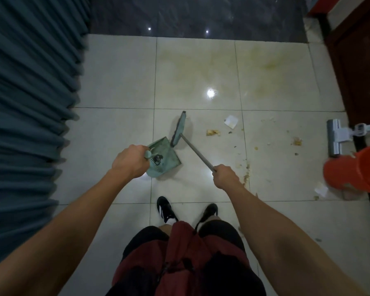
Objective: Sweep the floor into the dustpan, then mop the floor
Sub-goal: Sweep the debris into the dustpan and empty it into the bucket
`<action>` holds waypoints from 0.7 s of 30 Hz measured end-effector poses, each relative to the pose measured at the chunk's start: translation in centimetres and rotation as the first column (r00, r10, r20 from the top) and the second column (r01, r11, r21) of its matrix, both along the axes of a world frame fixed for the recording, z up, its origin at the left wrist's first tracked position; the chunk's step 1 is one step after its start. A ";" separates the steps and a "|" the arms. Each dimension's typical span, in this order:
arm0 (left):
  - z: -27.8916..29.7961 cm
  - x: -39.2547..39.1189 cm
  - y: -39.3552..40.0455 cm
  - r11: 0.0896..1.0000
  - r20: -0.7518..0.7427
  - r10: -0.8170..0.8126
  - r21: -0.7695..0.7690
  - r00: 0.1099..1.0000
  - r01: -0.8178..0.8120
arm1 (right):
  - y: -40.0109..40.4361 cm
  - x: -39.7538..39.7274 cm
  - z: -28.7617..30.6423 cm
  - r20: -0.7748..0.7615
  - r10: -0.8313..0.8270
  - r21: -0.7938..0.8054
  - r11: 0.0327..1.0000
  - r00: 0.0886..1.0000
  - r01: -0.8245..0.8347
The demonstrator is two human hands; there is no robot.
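My left hand (130, 161) grips the upright handle of a green dustpan (167, 155) that rests on the pale tiled floor (120, 82), with dark bits of dirt inside it. My right hand (224, 175) holds the grey stick of a green broom (178, 130), whose head stands on the floor just beyond the dustpan's mouth. Scraps lie to the right: a white paper piece (231, 121), a yellowish crumb clump (213, 132) and small crumbs (297, 142). A grey-white flat mop head (334, 137) lies at the far right.
A teal pleated curtain (30, 103) fills the left side. An orange bucket (355, 171) stands at the right beside a dark wooden door (359, 71). A dark glossy strip (197, 16) runs along the far end. My shoes (166, 209) are near the bottom centre.
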State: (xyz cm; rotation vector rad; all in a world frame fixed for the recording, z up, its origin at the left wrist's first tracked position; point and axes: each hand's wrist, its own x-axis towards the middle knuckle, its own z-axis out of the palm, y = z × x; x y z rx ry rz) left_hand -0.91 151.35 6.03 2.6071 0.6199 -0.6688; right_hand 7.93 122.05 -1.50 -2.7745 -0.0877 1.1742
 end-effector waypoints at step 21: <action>-2.5 14.0 1.9 0.991 -0.104 -0.004 0.135 0.995 0.018 | 2.9 16.5 -3.7 -0.112 0.052 -0.034 0.998 0.992 -0.056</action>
